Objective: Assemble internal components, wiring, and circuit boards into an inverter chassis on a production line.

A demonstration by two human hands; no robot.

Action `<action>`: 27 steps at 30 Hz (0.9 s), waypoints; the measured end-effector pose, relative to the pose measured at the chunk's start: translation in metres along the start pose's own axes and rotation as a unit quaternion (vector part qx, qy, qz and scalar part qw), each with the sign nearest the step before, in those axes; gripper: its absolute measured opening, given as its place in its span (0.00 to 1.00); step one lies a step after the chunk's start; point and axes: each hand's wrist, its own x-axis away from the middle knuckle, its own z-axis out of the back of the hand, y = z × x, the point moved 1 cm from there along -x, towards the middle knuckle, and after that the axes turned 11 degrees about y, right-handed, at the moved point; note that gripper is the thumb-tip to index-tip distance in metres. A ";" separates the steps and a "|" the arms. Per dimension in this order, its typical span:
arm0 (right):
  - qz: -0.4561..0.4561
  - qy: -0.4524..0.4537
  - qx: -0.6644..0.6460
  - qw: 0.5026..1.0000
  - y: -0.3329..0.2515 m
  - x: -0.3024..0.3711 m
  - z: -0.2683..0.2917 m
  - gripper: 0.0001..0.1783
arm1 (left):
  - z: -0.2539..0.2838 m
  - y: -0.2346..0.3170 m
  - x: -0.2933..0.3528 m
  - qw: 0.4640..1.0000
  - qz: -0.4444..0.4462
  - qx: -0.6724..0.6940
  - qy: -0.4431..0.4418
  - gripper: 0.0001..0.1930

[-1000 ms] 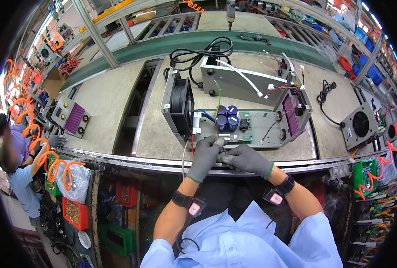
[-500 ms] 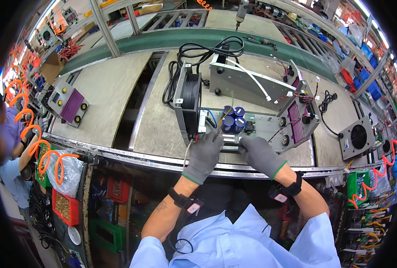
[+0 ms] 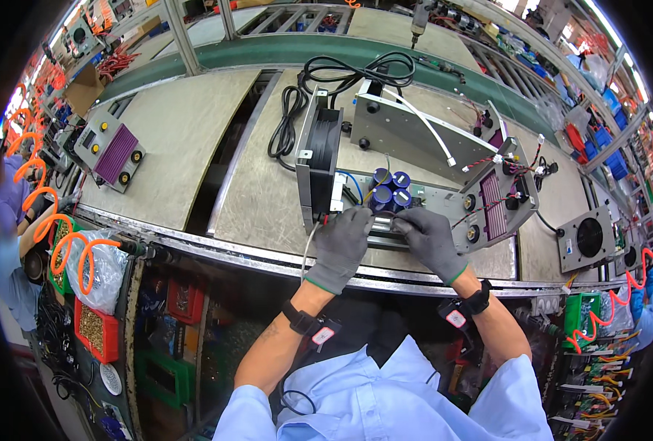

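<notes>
In front of me lies an open device chassis: a fan panel (image 3: pixel 319 158) on the left, a purple-vented panel (image 3: pixel 497 202) on the right, and a circuit board between them. Several dark blue capacitors (image 3: pixel 391 189) stand on the board. My gloved left hand (image 3: pixel 342 244) is closed at the board's near edge, beside the fan panel's base and a white cable (image 3: pixel 309 246). My gloved right hand (image 3: pixel 431 241) is closed just right of it, fingertips in front of the capacitors. Whatever the fingers pinch is hidden. A yellow wire rises beside the capacitors.
Behind the board stands a grey metal plate (image 3: pixel 407 136), with a coiled black power cord (image 3: pixel 356 73) at its left. A similar unit (image 3: pixel 112 153) sits far left, another fan panel (image 3: pixel 587 234) far right. A power screwdriver (image 3: pixel 420 22) hangs beyond. Red bins (image 3: pixel 97 331) sit below left, near co-workers.
The view has shifted slightly, so the bench things appear farther right. My hands have come closer together, the right fingertips moving left toward the capacitors.
</notes>
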 end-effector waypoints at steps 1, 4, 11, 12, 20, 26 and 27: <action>-0.015 0.006 -0.008 1.000 0.002 0.000 -0.001 0.09 | -0.001 0.000 0.000 1.000 -0.004 0.001 0.010 0.06; -0.001 0.012 -0.001 1.000 0.002 0.000 -0.004 0.07 | -0.002 -0.001 0.000 1.000 -0.011 -0.002 0.027 0.04; 0.063 0.033 0.073 0.995 -0.009 0.003 -0.003 0.06 | -0.001 -0.002 0.001 1.000 -0.015 0.002 0.019 0.03; 0.057 0.037 0.080 0.994 -0.010 0.005 -0.003 0.06 | 0.000 -0.002 0.002 1.000 -0.016 0.009 0.022 0.03; -0.019 0.107 0.070 0.992 -0.009 0.029 -0.014 0.06 | 0.000 0.000 0.003 1.000 -0.002 -0.003 -0.014 0.06; -0.001 0.127 0.114 0.985 -0.006 0.033 -0.016 0.06 | -0.001 0.003 -0.001 0.999 0.004 -0.002 -0.040 0.05; -0.002 0.121 0.103 0.987 -0.006 0.033 -0.016 0.06 | -0.001 0.003 -0.002 0.999 0.003 -0.002 -0.041 0.05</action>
